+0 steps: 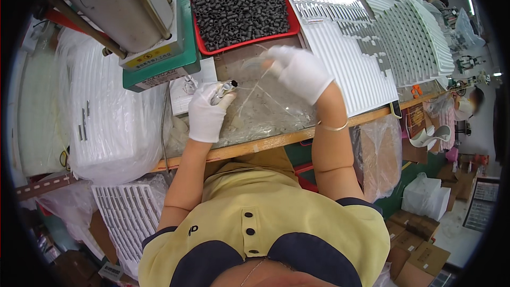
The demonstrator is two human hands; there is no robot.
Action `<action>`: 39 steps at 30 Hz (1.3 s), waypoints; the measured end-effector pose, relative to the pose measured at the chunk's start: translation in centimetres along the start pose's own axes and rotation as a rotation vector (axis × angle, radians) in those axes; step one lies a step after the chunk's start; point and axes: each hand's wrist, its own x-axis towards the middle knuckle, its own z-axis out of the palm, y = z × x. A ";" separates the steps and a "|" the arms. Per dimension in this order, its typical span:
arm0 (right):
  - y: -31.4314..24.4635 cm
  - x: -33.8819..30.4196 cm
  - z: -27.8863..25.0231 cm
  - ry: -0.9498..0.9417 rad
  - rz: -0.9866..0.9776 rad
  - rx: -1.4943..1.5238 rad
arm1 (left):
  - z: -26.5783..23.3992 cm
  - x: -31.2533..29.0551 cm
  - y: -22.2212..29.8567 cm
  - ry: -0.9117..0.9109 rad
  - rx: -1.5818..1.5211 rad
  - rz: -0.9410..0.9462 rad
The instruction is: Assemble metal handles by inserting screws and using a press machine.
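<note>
The workbench [265,142], edged with a wooden strip, extended beneath the red tray [249,43] and toward the person from it. A large stack in clear plastic wrap [114,90] lay well to the left of the red tray. A machine [114,8] with a grey cylinder and a green base stood close on the red tray's left side. A white grooved tray [345,58] lay just to the right of the red tray, with rows of shiny metal pieces on its far part. The red tray itself carried a heap of black fittings [236,5].

The right hand [305,74], in a white glove, was raised on the near right side of the red tray. Its fingers were blurred; whether they were together or gripping anything could not be determined. The left hand [206,117], also gloved, was on the near left side of the red tray, fingers closed around a metal tube. A white plate [207,72] lay partly behind it, near the red tray's near left corner.

The metal tube [219,94] was nearer the person than the red tray, tilted, its dark end pointing up and right. Small metal pins [83,122] lay on the wrapped stack, well left of the red tray.
</note>
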 end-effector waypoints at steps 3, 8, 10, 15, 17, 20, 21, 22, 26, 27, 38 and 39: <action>6.0 2.1 -1.4 0.120 0.389 0.076 | -0.4 -0.4 0.1 0.058 -0.041 -0.022; 16.0 5.7 0.0 0.080 0.643 -0.145 | -0.6 -0.8 0.0 0.012 -0.061 -0.055; 15.9 5.8 0.1 0.081 0.676 -0.208 | -0.9 -1.1 0.0 0.021 -0.087 -0.099; 8.0 3.0 0.4 0.222 0.409 0.345 | -1.5 -0.7 0.2 0.003 0.018 -0.081; 1.6 1.1 1.4 0.198 0.254 0.634 | -1.8 -0.9 0.5 -0.004 0.021 -0.089; -2.8 -0.1 3.1 0.104 0.108 0.676 | -1.7 -1.2 -0.5 0.032 -0.030 -0.055; -3.4 -0.2 3.3 0.081 0.137 0.621 | -1.8 -1.3 -0.6 0.032 -0.028 -0.058; -3.5 -0.2 3.5 0.078 0.136 0.624 | -1.8 -1.4 -0.7 0.039 -0.016 -0.019; -4.3 0.0 3.4 0.026 -0.014 0.517 | -2.1 -2.0 -0.2 0.047 -0.157 -0.023; -5.1 0.2 3.2 -0.018 -0.035 0.377 | -2.0 -2.2 -0.3 0.055 -0.154 -0.024; -7.5 1.4 9.0 0.056 0.259 1.061 | -3.1 -2.7 -1.9 0.218 0.117 -0.001; -7.6 2.1 9.1 0.049 0.253 1.062 | -3.4 -2.1 -1.6 0.224 0.121 -0.005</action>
